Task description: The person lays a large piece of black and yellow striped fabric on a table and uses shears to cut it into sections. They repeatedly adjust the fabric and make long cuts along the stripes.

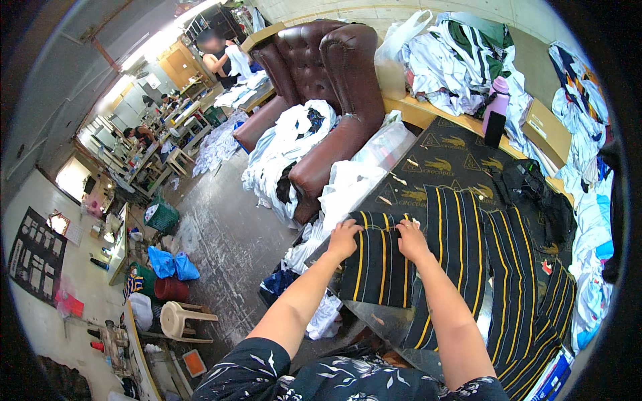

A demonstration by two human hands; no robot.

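A black fabric piece with yellow and thin pale stripes lies at the near left of the table. My left hand is closed on its upper left edge, fingers bent over the cloth. Along the same far edge, my right hand pinches the fabric near its upper right corner; the fingertips are partly hidden. To the right lie a longer striped panel and another striped piece, with more striped cloth bunched beyond them.
A dark patterned cover lies over the table, with a black bag on it. At the back stand a pink bottle, a phone and a cardboard box. A maroon armchair holds white cloth; people work farther off.
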